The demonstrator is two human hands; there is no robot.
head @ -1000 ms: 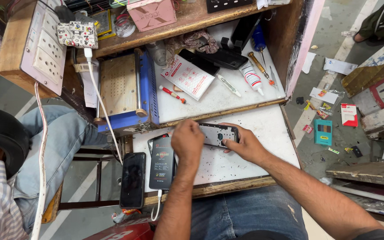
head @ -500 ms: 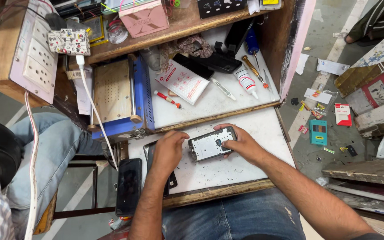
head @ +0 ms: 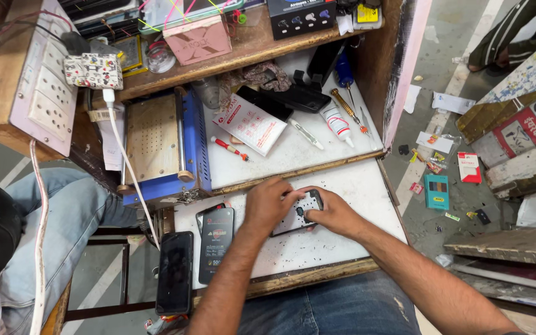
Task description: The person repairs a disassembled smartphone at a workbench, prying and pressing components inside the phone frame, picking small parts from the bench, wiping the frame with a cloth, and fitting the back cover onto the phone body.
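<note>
The opened phone lies flat on the white table, near its middle, and both of my hands are on it. My left hand covers its left part, the fingers bent down and pressed on the top of it. My right hand holds the right end, and its fingers are curled around the edge, pinching the phone between thumb and the other fingers. How tight the grip is, I cannot tell exactly.

I judge the phone as light and stiff, but also fragile, because the back is off and small parts inside show dark and bare. The smooth frame can slip easily. It seems better to hold it by the long side edges, not to press on the open middle.

Just beside my left hand lies a dark flat packet with a picture on it, and left of that a black phone hangs partly over the table edge. Farther up is a blue machine with a wooden plate. On the upper board are a red screwdriver, a white paper sachet and a tube of glue. A white cable runs down from the socket board.
</note>
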